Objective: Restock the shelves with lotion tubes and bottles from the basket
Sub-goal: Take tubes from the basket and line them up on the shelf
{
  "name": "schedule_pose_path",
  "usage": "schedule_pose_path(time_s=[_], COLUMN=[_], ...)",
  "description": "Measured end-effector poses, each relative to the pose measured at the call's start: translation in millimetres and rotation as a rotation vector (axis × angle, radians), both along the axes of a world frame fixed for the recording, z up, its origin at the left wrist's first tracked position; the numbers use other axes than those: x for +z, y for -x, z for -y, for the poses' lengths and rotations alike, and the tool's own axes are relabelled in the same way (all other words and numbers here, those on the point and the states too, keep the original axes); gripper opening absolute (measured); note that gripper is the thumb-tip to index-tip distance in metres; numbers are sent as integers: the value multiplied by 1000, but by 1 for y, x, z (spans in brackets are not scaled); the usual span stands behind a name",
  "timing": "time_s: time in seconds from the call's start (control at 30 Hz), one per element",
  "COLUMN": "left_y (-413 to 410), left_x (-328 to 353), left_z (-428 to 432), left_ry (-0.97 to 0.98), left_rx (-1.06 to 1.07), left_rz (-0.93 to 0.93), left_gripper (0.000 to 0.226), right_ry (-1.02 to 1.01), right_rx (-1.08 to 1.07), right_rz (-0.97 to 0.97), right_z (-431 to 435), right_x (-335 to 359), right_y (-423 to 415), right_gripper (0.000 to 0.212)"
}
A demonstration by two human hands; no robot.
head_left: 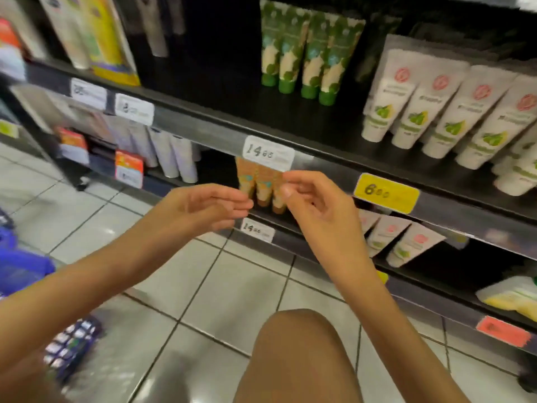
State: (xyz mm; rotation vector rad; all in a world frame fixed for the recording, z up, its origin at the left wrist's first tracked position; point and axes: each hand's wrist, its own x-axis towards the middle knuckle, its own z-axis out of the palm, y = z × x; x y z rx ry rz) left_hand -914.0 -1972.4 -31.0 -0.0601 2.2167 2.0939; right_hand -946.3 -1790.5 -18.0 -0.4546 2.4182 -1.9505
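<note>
The three orange tubes (263,187) stand cap down, side by side, on the lower shelf (293,232), directly under the white price label (268,154) that hangs from the shelf above. Both hands are lifted in front of them, one on each side.

The left hand (203,205) is at the left of the tubes. Its fingers are almost straight and lie close together, and they point to the right. The fingertips reach the left edge of the group, and the hand holds nothing.

The right hand (313,205) is at the right of the tubes and covers a part of the right one. Its fingers are loosely bent, and the thumb and first finger are near each other at the edge of the tube. The picture is blurred, so I cannot tell if they pinch the tube or only are in front of it.

On the upper shelf (203,132) stand green tubes (308,53) and, more to the right, white tubes (441,112). A yellow price label (386,193) is just right of the right hand. The blue basket (23,271) is on the tiled floor (232,286) at the far left, well apart from both hands
</note>
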Motion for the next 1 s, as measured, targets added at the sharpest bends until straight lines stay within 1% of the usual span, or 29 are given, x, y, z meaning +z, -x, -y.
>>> schedule_pose_path(time_s=[0.1,0.2,0.3,0.37,0.47,0.53,0.6,0.67,0.73,0.77,0.83,0.87,0.93,1.0], left_y=[-50,-115,-177,-213,-264,-292,-312,-320,-318,-315,-308,-305,-299,-293], left_x=[7,11,10,-4,-45,-81,-118,-152,-179,-190,-207,-214,-227,-236], left_z=[75,146,211,246,284,299,310,321,333,339,351,355,357,349], left_ry=[20,54,85,125,189,207,231,252,324,398,570,609,592,595], left_rx=[176,388,594,716,847,887,899,862,802,771,743,748,782,817], left_rz=[0,-9,1,15,109,188,299,425,507,530,581,604,624,625], left_gripper=[31,28,26,18,20,20,20,19,22,21,14,10,12,11], right_ry=[-89,-187,-224,-286,-386,-423,-459,-525,-610,-631,-636,-642,-670,-650], right_rx=[259,484,669,812,975,1011,1022,1041,1058,1053,1027,1013,981,934], right_rz=[61,-1,-46,-62,-76,-74,-32,-11,-47,-51,12,49,87,127], right_z=[60,119,181,221,270,297,321,341,357,363,370,371,370,369], right_x=[4,9,7,-4,-30,-48,-69,-89,-106,-112,-122,-124,-128,-132], right_y=[-17,-37,-60,-76,-98,-109,-119,-127,-132,-133,-131,-130,-127,-121], right_gripper=[20,17,14,13,11,12,10,10,13,13,12,11,10,13])
